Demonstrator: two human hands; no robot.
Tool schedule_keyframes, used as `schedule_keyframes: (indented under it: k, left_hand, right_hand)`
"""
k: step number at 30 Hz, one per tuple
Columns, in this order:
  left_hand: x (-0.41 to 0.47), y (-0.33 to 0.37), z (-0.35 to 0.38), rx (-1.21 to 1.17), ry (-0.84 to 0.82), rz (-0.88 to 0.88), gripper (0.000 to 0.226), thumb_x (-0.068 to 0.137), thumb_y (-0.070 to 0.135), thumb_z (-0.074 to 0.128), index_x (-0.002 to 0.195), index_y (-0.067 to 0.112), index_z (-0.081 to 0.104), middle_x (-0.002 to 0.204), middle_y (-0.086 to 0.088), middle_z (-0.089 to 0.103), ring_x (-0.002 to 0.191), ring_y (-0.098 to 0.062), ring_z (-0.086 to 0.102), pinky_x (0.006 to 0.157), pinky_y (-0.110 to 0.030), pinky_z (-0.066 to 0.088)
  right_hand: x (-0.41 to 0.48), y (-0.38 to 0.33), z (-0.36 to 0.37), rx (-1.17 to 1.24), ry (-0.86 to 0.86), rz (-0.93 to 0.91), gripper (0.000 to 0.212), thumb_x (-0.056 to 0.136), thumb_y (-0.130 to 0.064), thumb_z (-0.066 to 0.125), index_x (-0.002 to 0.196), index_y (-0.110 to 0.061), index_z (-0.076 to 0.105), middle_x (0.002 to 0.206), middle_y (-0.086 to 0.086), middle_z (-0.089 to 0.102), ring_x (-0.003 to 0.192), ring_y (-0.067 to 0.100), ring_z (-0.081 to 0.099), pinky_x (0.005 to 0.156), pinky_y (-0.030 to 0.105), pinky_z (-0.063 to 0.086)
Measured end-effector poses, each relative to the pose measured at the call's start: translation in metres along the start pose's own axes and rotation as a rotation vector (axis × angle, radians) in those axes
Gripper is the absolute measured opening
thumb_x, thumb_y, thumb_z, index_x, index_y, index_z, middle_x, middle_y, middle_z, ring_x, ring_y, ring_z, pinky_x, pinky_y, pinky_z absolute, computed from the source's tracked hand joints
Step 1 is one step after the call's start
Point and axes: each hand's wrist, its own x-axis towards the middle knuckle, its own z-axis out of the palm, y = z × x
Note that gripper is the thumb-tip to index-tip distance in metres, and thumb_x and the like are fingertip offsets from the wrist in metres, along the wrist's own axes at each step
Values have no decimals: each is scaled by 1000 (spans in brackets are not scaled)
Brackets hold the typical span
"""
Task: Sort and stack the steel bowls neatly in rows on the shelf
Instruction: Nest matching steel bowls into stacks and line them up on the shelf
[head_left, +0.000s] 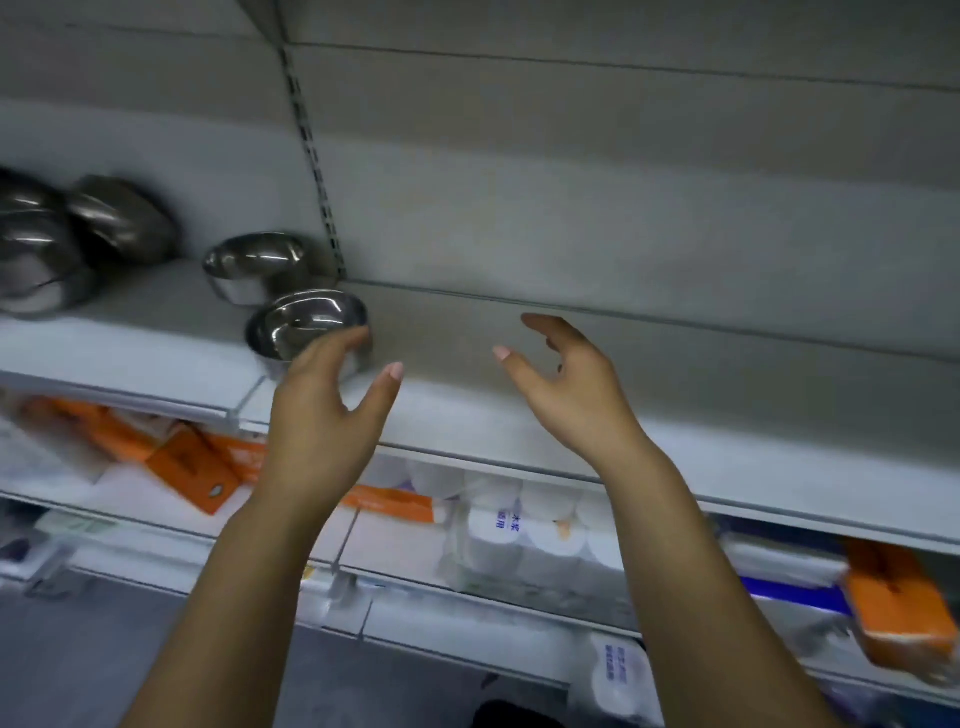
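Two hands over shelf (675, 415) front edge: left hand (332, 415) spread, fingertips by front steel bowl (306, 332) nr that edge; right hand (566, 384) spread, holding nothing; other bowls (254, 265) behind, left.

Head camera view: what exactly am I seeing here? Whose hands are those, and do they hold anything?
No machine here: a person wears one camera on the head, looking forward and down. The left hand and right hand are both open and hold nothing. The left one reaches beside the nearest steel bowl; whether it touches it is unclear. A second bowl stands behind it, and more bowls, blurred, sit farther left on the grey shelf. Below lie toilet paper rolls and orange packs.
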Motion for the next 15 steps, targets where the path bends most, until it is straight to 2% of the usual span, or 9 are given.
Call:
schedule_keyframes:
  k: [3,10,12,13,15]
  left_hand:
    - [-4,-17,-23,14,72,-71,40,94,34,70,132,22,64,133,5,63,125,-14,54,100,-26,39]
    - [0,-40,-55,152,214,-282,48,94,35,71,136,14,61,139,-5,61,127,-24,56,105,-33,42]
    - [-2,-44,-56,147,250,-327,48,94,37,70,136,15,61,138,-5,61,125,-25,56,105,-38,44]
    - [-2,-47,-56,140,265,-346,48,94,37,70,136,15,62,137,-5,61,124,-25,57,105,-40,45]
    - [-2,-54,-56,124,289,-392,48,95,39,69,137,16,62,137,-5,62,122,-23,57,101,-38,46]
  right_hand:
    - [16,-17,30,4,-112,-70,55,91,-50,66,140,-29,54,146,-13,53,134,8,47,111,26,37]
    - [49,-49,82,5,-345,-163,62,89,-55,67,144,-32,48,149,-10,50,136,11,47,110,29,39]
    - [54,-54,90,-3,-407,-181,60,88,-53,69,141,-34,47,143,-15,52,131,10,49,101,23,39]
    - [57,-56,92,3,-441,-181,55,88,-50,71,136,-39,47,133,-23,53,125,5,51,93,16,39]
    - [62,-58,97,21,-508,-176,50,83,-45,79,116,-53,43,107,-41,45,103,-17,51,74,1,34]
